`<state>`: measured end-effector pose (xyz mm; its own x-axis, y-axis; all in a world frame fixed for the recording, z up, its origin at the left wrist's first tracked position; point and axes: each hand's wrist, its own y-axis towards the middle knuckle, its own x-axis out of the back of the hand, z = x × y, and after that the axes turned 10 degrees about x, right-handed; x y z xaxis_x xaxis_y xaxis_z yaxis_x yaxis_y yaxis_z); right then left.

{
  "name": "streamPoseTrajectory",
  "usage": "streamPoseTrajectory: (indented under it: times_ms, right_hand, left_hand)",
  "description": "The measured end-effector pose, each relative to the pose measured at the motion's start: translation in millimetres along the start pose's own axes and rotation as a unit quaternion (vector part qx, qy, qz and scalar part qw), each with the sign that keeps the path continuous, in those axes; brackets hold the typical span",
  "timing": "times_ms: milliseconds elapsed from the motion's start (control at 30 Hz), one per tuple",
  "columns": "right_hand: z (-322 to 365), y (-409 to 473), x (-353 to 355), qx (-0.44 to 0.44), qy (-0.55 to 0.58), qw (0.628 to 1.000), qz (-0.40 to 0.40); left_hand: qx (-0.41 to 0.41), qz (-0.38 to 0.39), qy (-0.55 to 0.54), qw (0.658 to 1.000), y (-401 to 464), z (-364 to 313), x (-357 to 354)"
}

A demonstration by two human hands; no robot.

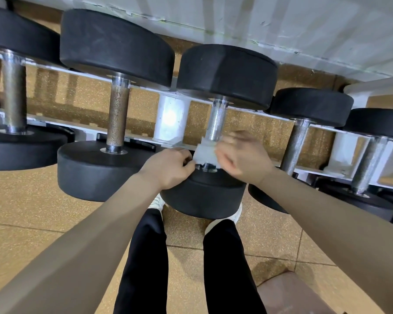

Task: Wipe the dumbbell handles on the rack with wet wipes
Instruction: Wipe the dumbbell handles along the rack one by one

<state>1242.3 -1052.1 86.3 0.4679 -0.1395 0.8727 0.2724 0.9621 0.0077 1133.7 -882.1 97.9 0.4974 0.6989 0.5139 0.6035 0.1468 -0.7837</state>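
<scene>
Pinching a wipe (205,152) wrapped round the handle (216,123), both grips clench: left (170,166) beside it, right (241,155) blurred opposite.

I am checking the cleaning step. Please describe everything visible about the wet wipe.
The wet wipe is a white, thin, slightly translucent sheet, blurred in this view. It wraps the lower end of the knurled metal handle of the middle dumbbell, just above its near black weight. The left hand pinches its left edge; the right hand holds its right side.
</scene>
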Motion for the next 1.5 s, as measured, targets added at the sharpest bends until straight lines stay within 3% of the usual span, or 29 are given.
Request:
streamPoseTrajectory:
  times_ms: [33,67,133,200,333,400,433,533,600,700,833,867,933,1067,1233,1500]
  right_hand:
    - [-1,-2,2,-0.093,0.049,0.993,-0.049]
    - [1,-1,5,-0.22,0.146,0.959,-0.098]
    - [-3,6,4,-0.435,0.306,0.821,-0.209]
    - [-12,19,-2,-0.552,0.393,0.695,-0.24]
    - [-27,48,-16,-0.558,0.605,0.525,-0.216]
    - [-26,56,-20,-0.525,0.674,0.475,-0.212]
    - [-24,56,-22,-0.519,0.681,0.475,-0.204]
    - [-12,43,-30,-0.515,0.659,0.533,-0.132]
    - [-5,31,-35,-0.538,0.633,0.551,-0.082]
    - [-4,31,-26,-0.549,0.654,0.516,-0.064]
    - [-17,45,-16,-0.519,0.709,0.439,-0.189]
    - [-19,47,-17,-0.515,0.711,0.434,-0.204]
    - [-19,42,-21,-0.506,0.703,0.463,-0.19]
    - [-10,27,-33,-0.539,0.636,0.549,-0.055]
    - [-7,22,-30,-0.569,0.562,0.6,0.0]
    - [9,-4,14,-0.581,0.544,0.606,-0.005]
  left_hand:
    - [0.003,-0.001,0.0,1.0,0,0,-1]
    - [0.005,-0.003,0.0,1.0,0,0,-1]
    - [0.006,-0.005,0.002,1.0,0,0,-1]
    - [0.01,-0.007,-0.003,1.0,1,0,-3]
    - [0.011,-0.016,-0.022,1.0,2,2,-5]
    - [0.01,-0.024,-0.03,0.999,2,2,-7]
    - [0.008,-0.03,-0.033,0.999,2,3,-8]
    - [0.0,-0.042,-0.037,0.998,2,3,-9]
    - [-0.001,-0.039,-0.036,0.999,2,3,-9]
    - [0.0,-0.039,-0.032,0.999,2,2,-8]
    - [0.002,-0.044,-0.039,0.998,1,2,-10]
    - [0.002,-0.047,-0.04,0.998,1,1,-10]
    - [0.006,-0.052,-0.037,0.998,0,1,-10]
    - [0.02,-0.076,-0.011,0.997,-2,-3,-10]
    - [0.04,-0.076,0.016,0.996,-6,-4,-8]
    - [0.076,-0.06,0.095,0.991,-18,-26,6]
